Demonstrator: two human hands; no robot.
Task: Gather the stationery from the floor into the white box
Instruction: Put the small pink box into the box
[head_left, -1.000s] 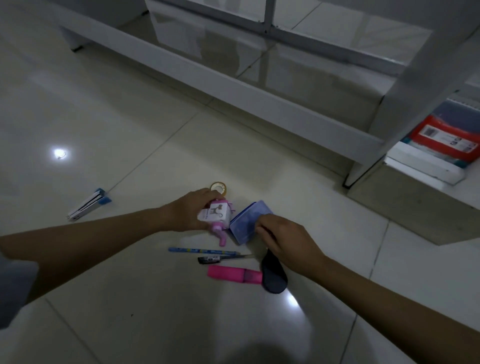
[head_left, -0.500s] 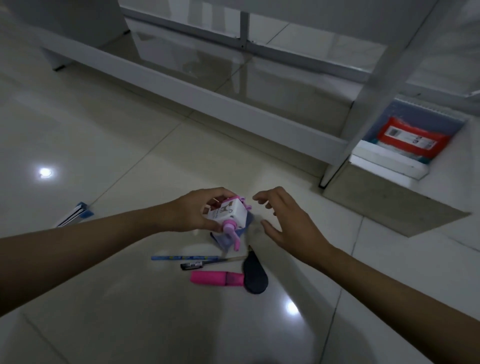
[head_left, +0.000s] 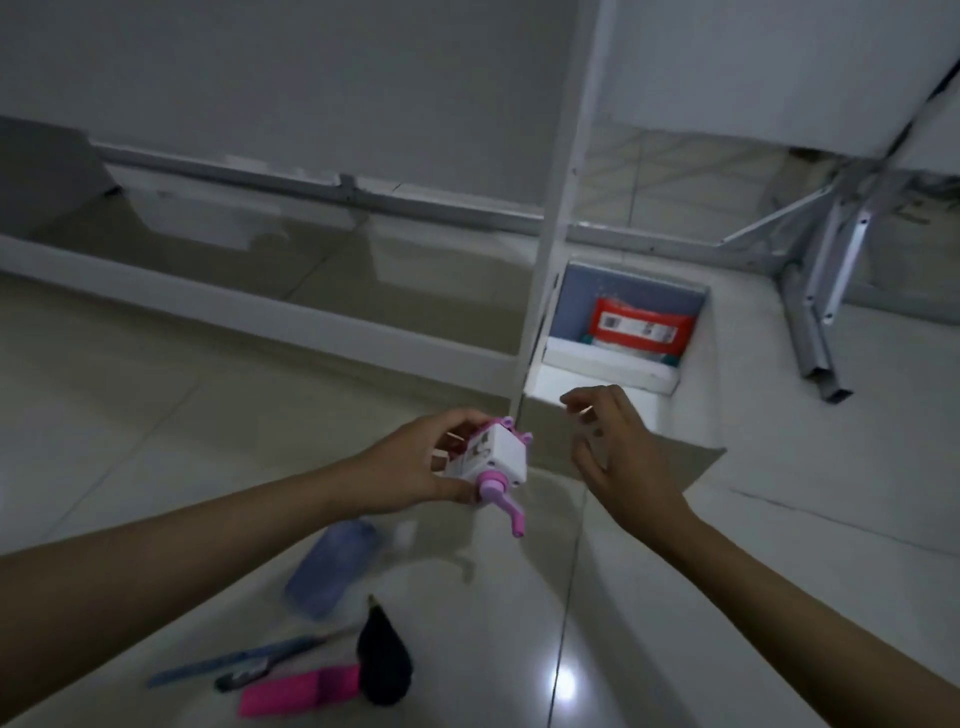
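Note:
My left hand (head_left: 415, 467) grips a white and pink crank pencil sharpener (head_left: 498, 462), lifted above the floor. My right hand (head_left: 618, 447) hovers just right of it, fingers loosely curled, holding nothing. Behind both hands stands the white box (head_left: 696, 384), open, with a red packet (head_left: 639, 327) inside. On the floor below lie a purple pad (head_left: 332, 566), a blue pen (head_left: 234, 662), a black pen (head_left: 249, 675), a pink highlighter (head_left: 301, 693) and a black oval object (head_left: 382, 660).
A white table leg (head_left: 556, 234) rises right beside the box's left side, with a white floor rail (head_left: 249, 312) running left from it. Folded metal legs (head_left: 815, 312) lie to the right on glossy tile.
My left hand has lifted the sharpener off the floor and carried it toward the box. My right hand let go of the purple pad and came up beside it. The view tilted up.

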